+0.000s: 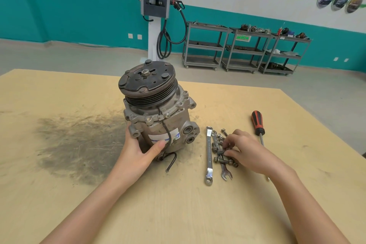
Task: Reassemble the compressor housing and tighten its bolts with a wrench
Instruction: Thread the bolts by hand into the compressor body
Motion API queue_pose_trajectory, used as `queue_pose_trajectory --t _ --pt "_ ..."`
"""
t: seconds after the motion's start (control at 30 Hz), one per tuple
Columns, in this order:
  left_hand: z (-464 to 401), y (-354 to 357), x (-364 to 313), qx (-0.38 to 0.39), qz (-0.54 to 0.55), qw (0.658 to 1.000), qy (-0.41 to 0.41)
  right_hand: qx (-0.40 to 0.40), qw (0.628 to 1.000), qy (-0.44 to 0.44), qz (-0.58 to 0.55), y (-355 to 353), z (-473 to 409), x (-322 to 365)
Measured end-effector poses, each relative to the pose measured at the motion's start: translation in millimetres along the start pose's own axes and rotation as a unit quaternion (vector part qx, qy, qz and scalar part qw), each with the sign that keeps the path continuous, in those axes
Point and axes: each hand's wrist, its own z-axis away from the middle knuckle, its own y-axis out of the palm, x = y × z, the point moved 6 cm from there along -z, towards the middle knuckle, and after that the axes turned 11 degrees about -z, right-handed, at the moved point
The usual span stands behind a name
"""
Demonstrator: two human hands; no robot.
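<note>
A grey metal compressor (158,113) stands upright on the wooden table (79,194), its dark pulley on top and a black wire hanging down its front. My left hand (138,152) grips the compressor's lower left side, thumb across the white label. My right hand (243,148) reaches into a small pile of bolts (220,140) to the right of the compressor, and its fingertips pinch one bolt (221,152). Two silver wrenches lie beside the pile: a long ring wrench (208,156) and a shorter open-end wrench (225,170).
A red and black screwdriver (257,123) lies on the table to the right of the bolts. A dark greasy smear (79,140) covers the table left of the compressor. Beyond the table stand grey shelf carts (245,49) and a post with hoses (155,16).
</note>
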Motion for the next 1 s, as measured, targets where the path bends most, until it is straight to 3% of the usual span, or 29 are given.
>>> queue_pose_trajectory --t 0.13,0.27,0.37,0.43,0.7,0.8,0.9,1.0 --pt "2.0 -3.8 3.8 -0.009 0.017 1.0 -0.001 -0.053 0.997 -0.021 -0.044 -10.3 3.0 -2.3" --pt "0.9 -3.1 6.3 -0.018 0.029 0.999 -0.006 -0.171 0.977 -0.022 -0.128 -23.3 3.4 -9.8" --pt "-0.3 -2.9 6.5 -0.025 0.035 0.999 0.002 -0.25 0.959 -0.003 -0.136 -30.3 0.8 -23.5" --pt "-0.8 -2.1 7.6 -0.028 0.041 0.999 0.004 -0.262 0.955 0.01 -0.138 -31.2 -2.5 -31.8" --pt "-2.8 -1.7 12.3 -0.036 0.055 0.998 0.008 -0.171 0.984 0.022 -0.051 -16.7 -19.3 -35.1" --pt "-3.6 -1.0 13.7 -0.036 0.062 0.997 0.01 -0.141 0.987 -0.024 -0.075 -23.6 -11.2 -23.8" --pt "-3.7 -0.7 13.6 -0.038 0.064 0.997 0.014 -0.019 0.99 -0.072 -0.121 -15.2 1.2 -3.7" --pt "-3.1 -0.5 13.4 -0.038 0.069 0.997 0.015 0.065 0.994 -0.077 -0.046 4.6 3.2 4.3"
